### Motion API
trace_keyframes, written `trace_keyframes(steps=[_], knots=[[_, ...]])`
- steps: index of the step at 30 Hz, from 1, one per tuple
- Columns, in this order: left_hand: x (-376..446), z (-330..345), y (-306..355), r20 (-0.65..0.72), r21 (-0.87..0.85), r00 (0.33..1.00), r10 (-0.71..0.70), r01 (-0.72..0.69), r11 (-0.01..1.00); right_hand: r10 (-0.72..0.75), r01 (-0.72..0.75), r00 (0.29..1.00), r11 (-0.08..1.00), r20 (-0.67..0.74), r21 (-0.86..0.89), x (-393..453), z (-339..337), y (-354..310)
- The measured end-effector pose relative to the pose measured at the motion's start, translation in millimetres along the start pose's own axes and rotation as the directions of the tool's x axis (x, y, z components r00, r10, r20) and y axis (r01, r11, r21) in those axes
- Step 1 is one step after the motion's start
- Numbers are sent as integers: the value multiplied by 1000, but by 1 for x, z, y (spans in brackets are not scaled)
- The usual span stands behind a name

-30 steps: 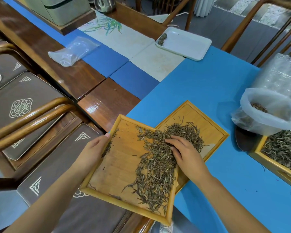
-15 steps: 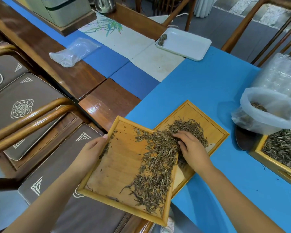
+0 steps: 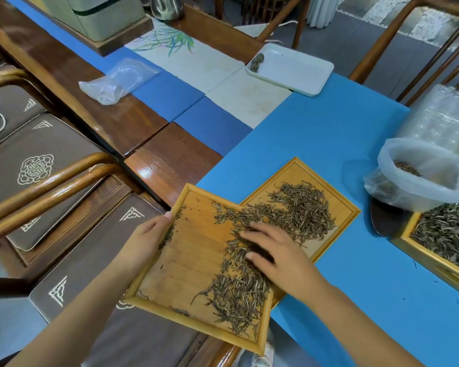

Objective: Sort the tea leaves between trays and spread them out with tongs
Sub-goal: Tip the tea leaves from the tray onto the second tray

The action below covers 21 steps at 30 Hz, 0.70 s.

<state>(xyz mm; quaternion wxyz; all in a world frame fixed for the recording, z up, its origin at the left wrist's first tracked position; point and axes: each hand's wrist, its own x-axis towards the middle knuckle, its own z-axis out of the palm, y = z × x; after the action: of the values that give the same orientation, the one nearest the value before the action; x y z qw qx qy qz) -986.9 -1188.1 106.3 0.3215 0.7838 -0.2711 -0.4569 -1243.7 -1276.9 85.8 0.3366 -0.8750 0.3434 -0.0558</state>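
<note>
While left hand (image 3: 143, 235) grips the tray (image 3: 196, 263), spread right fingers (image 3: 252, 230) rest on tea leaves (image 3: 239, 292).

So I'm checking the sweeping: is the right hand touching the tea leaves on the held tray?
Touching. The head view shows the right hand lying on the tea leaves of the held tray, fingers spread over them.

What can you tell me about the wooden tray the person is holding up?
The held tray is a flat rectangle of light bamboo-like wood with a raised rim. It is tilted, its right side overlapping a second wooden tray lying on the blue table. The left hand grips its left rim, thumb on the inner face. Dry tea leaves gather along its right half, leaving the left mostly bare. The right hand rests on those leaves, fingers extended.
</note>
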Motion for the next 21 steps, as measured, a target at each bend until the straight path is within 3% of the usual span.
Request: trace_keyframes(steps=[4, 11, 21], knots=[[1, 0, 2, -21, -13, 1000, -11, 11, 1000, -49, 51, 998, 998, 36, -47, -6, 16, -3], [-1, -4, 1, -5, 0, 1000, -2, 2, 1000, -6, 2, 999, 997, -50, -80, -3, 12, 7], [-1, -10, -4, -2, 12, 1000, 5, -5, 1000, 91, -97, 994, 992, -65, -85, 1, 3, 21]])
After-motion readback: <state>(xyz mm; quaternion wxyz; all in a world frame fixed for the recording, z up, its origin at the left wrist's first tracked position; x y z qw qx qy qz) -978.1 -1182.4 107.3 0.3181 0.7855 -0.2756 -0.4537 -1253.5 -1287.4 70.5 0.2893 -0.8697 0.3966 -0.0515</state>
